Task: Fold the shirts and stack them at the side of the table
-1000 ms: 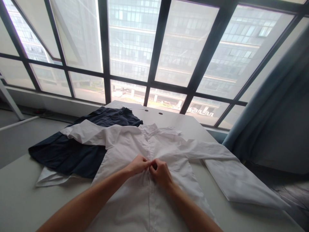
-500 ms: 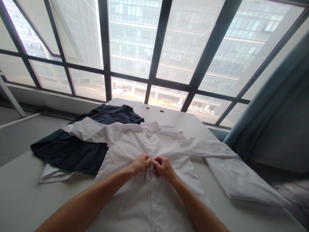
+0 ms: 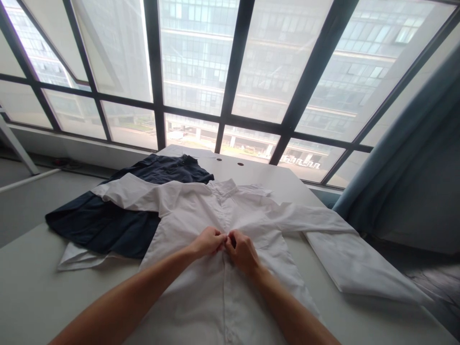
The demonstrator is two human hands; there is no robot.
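Observation:
A white long-sleeved shirt (image 3: 194, 292) lies spread on the table, collar away from me and button placket running down its middle. My left hand (image 3: 209, 242) pinches the placket at chest height, fingers closed. Right beside it, my right hand (image 3: 241, 249) pinches the same strip from the other side, and the fingertips of both hands meet. Whether a button is between them is hidden by the fingers. Lower on the placket a small button shows near the bottom edge of the view.
A dark navy garment (image 3: 108, 227) lies at the left, partly under the shirt's left-side sleeve, with white cloth (image 3: 81, 258) beneath it. Folded white fabric (image 3: 359, 268) lies at the right of the white table (image 3: 28, 268). Windows stand behind, and a blue-grey curtain (image 3: 406, 139) hangs at right.
My right hand has turned slightly, its fingers moving up and closer against the left fingertips. The left hand has shifted a little upward. The shirt lies as before.

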